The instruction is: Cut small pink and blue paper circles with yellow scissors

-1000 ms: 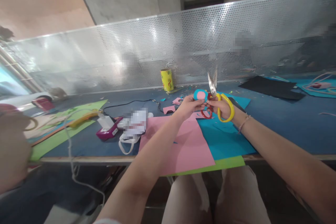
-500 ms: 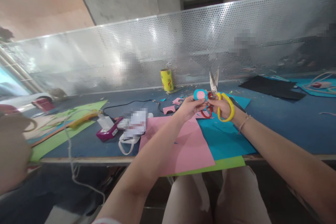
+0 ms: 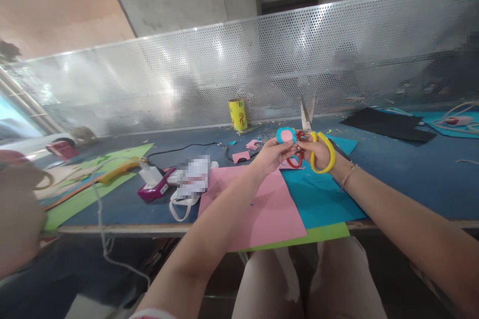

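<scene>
My left hand point(image 3: 272, 153) pinches a small blue oval paper piece with a pink oval on it point(image 3: 286, 135), held up above the table. My right hand point(image 3: 317, 151) grips scissors point(image 3: 313, 135) with yellow and red handle loops; the metal blades point upward and stand slightly apart, just right of the paper piece. Both hands meet over a pink paper sheet point(image 3: 258, 204) and a blue sheet point(image 3: 318, 194) lying on the blue table point(image 3: 411, 179).
A green sheet point(image 3: 325, 232) pokes out under the pink and blue ones at the table's front edge. A yellow can point(image 3: 238, 113) stands by the perforated metal screen. A magenta device point(image 3: 153, 188), cables, paper scraps, a glue gun point(image 3: 116, 169) and green paper lie at left; black paper point(image 3: 385, 124) at right.
Both hands with the paper piece and scissors have shifted slightly to the right. The scissors tilted a little rightward.
</scene>
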Motion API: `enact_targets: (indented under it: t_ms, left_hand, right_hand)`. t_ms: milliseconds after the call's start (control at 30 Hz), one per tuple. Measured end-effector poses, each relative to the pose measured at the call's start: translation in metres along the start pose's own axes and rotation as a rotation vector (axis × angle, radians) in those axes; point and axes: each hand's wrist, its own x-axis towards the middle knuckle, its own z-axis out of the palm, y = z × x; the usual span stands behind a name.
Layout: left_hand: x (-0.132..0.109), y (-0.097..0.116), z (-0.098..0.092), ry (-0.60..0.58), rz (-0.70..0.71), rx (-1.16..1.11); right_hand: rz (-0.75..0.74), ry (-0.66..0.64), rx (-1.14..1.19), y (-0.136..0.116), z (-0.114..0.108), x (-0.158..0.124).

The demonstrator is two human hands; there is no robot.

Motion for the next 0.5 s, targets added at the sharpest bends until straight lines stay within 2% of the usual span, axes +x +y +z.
enact_targets:
  t_ms: [200,500]
  left_hand:
    - [-0.0005,-0.0015,0.0012,0.012,0.006,0.007]
    - [-0.0001,-0.0012,0.0029,0.022,-0.007,-0.013]
  right_hand:
    - [0.022,0.051,0.057,0.0015,-0.0001,0.0006]
    - [-0.017,0.028,0.008,0.0057,-0.0048,0.0023]
